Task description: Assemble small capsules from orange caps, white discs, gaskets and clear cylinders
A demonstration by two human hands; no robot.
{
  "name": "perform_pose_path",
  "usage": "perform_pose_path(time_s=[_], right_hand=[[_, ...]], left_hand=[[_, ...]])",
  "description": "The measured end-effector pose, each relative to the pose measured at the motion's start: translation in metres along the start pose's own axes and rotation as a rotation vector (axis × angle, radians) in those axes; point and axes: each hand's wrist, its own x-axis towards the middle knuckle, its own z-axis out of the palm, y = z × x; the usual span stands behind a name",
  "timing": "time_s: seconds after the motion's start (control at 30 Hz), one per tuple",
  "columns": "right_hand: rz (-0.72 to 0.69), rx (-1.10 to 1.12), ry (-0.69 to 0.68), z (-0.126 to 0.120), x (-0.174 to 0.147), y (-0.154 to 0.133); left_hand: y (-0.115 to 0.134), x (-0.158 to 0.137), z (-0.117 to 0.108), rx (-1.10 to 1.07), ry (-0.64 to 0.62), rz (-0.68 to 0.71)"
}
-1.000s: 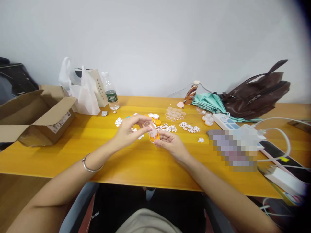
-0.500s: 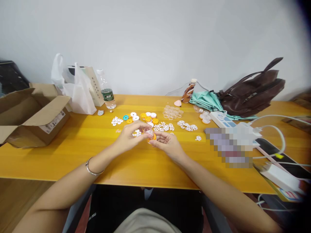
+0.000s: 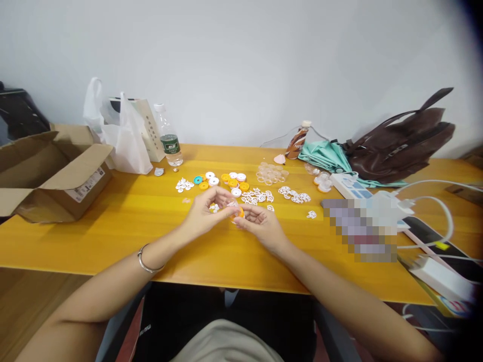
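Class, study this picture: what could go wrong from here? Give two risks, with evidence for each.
The small clear-and-orange piece might slip, since the left hand and right hand only pinch it. Loose small white parts lie close to the left hand, so a careless movement could scatter them.

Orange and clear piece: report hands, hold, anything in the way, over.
Left hand on clear part, right hand on orange part. Fit between parts unclear. Loose white pieces just beyond the hands.
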Motion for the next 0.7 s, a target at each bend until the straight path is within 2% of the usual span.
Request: perform_pose_path(time_s=[0.1,0.3,0.33,0.5,0.6,0.7], right_hand=[[0.005,0.026,-0.013,0.0,0.0,0.001],[0.113,0.151,-0.118,-0.002,0.001,0.003],[0.119,0.162,-0.125,-0.002,0.001,0.003],[0.105,0.174,-0.122,0.0,0.0,0.003],[0.129,0.225,-0.157,0.0,-0.001,0.004],[0.119,0.246,-0.147,0.0,0.0,0.005]], left_hand=[[-0.001,-0.001,0.0,-0.049,-0.005,-0.009],[0.0,0.004,-0.013,-0.158,-0.306,-0.03],[0.001,0.004,-0.014,-0.156,-0.322,-0.028],[-0.004,0.003,-0.012,-0.231,-0.246,-0.033],[-0.008,0.002,-0.012,-0.31,-0.319,-0.062],[-0.008,0.001,-0.012,-0.331,-0.36,-0.032]])
